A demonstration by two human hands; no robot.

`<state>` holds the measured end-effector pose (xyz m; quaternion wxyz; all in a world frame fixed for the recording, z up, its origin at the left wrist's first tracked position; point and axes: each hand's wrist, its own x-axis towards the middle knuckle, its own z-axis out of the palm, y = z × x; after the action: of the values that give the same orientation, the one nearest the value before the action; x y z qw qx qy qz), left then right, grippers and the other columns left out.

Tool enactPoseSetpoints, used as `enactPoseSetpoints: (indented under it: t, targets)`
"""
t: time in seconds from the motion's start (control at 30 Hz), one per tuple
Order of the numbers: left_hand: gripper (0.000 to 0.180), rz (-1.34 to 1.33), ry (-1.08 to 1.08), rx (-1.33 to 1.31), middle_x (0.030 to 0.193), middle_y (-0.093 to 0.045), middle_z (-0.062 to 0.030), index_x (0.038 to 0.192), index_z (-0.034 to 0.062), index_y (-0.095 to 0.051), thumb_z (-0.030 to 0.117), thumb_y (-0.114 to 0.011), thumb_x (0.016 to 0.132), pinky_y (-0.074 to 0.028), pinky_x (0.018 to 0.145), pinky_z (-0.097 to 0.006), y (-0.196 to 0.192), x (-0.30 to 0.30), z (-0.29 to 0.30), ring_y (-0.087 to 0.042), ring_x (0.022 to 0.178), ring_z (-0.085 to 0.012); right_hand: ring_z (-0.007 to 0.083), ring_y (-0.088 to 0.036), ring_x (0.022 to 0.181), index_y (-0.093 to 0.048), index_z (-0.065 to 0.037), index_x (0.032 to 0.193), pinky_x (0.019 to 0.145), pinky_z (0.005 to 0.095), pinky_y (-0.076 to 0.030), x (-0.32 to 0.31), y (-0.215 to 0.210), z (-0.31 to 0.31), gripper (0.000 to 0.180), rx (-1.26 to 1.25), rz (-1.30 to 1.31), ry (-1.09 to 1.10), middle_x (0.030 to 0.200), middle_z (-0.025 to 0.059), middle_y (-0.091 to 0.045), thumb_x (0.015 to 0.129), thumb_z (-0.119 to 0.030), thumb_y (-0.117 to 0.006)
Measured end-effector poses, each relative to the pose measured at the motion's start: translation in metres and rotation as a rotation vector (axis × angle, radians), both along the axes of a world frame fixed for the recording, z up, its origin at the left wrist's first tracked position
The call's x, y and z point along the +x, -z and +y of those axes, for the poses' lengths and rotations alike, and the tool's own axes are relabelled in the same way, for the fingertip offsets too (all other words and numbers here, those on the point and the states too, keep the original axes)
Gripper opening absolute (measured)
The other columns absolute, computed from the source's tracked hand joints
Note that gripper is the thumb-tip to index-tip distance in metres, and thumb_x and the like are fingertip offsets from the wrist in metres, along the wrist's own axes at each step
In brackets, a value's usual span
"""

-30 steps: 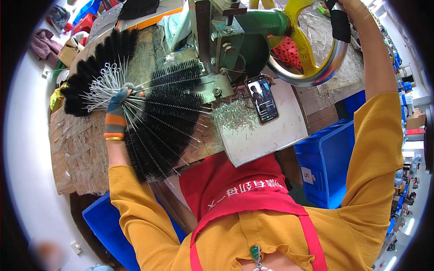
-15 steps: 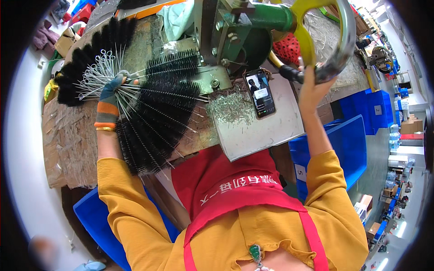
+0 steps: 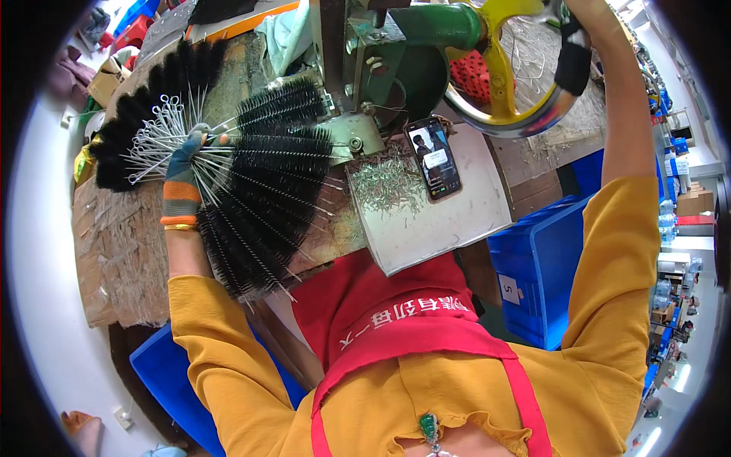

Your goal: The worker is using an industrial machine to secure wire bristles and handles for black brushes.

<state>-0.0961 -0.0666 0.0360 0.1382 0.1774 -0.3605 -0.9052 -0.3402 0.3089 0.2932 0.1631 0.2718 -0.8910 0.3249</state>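
My left hand (image 3: 190, 156), in a grey and orange glove, is closed round the wire stems of a fanned bundle of black twisted-wire brushes (image 3: 278, 171). Looped wire ends (image 3: 156, 133) stick out past the glove on the left. At the top right, my bare right hand (image 3: 592, 11) is at the rim of a yellow-spoked handwheel (image 3: 500, 72), above its black-wrapped section. The upper edge of the picture cuts off most of its fingers. The handwheel sits on a green press (image 3: 411, 27), just right of the brushes.
A phone (image 3: 434, 158) and a pile of small metal pieces (image 3: 388, 183) lie on a white board (image 3: 449, 228) on the worn bench (image 3: 114, 244). Blue bins (image 3: 541, 266) stand below at both sides. A red dotted thing (image 3: 470, 76) shows behind the wheel.
My right hand has moved up and to the right, and the handwheel has turned, its black-wrapped section swinging up to the right. My left hand keeps its hold on the brushes.
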Motion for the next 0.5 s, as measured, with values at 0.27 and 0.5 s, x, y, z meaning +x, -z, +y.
enactPoseSetpoints:
  t: [0.27,0.5]
  targets:
    - [0.020,-0.044,-0.011,-0.039,0.094,-0.063,-0.0151,0.099,0.0020,-0.055,0.006,-0.060,0.080,-0.054,0.077,-0.035,0.000,-0.003,-0.006,-0.064,0.087,-0.0262,0.0203,-0.055,0.076,-0.058,-0.003,0.101,0.070,0.0291,-0.043,-0.013,0.017,0.026,0.037,0.281,0.247,0.110,0.086,0.0120,-0.059,0.070,-0.022,-0.063]
    - [0.016,-0.012,0.076,-0.021,0.095,-0.062,-0.0150,0.097,0.0023,-0.055,0.006,-0.059,0.082,-0.054,0.079,-0.034,-0.001,-0.007,-0.009,-0.063,0.088,-0.0256,0.0194,-0.056,0.082,-0.038,0.004,0.112,0.076,0.0307,-0.044,0.051,0.175,0.046,0.048,-0.539,0.174,0.181,0.091,0.0149,-0.057,0.077,-0.016,-0.063]
